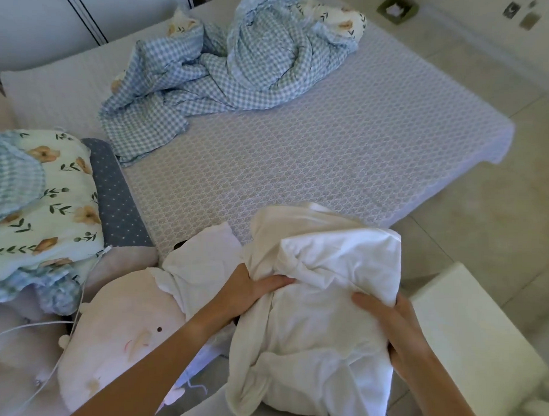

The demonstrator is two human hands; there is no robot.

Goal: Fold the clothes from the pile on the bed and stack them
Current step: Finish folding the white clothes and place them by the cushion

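Cloth filled the near edge of the view: one white garment (319, 318), crumpled and bunched with soft folds and a rolled hem hanging at its lower left, was held up over the near corner of the bed (299, 165). Two bare hands gripped it. The left hand (251, 288) pinched a fold near the garment's middle with fingers closed into the fabric; the right hand (387, 317) clutched the right edge, thumb on top and fingers tucked behind. A second white piece (199, 261) lay just beside it on the bed, partly under the left forearm. One round pale plush toy (122, 327) rested below that, touching it, with one white cable (29, 327) running past. Farther left sat one floral pillow (55, 200) against one grey dotted cushion (115, 196). One blue checked quilt (228, 63) lay rumpled at the far side of the patterned mattress cover. One white stool (468, 333) stood on the tiled floor to the right.
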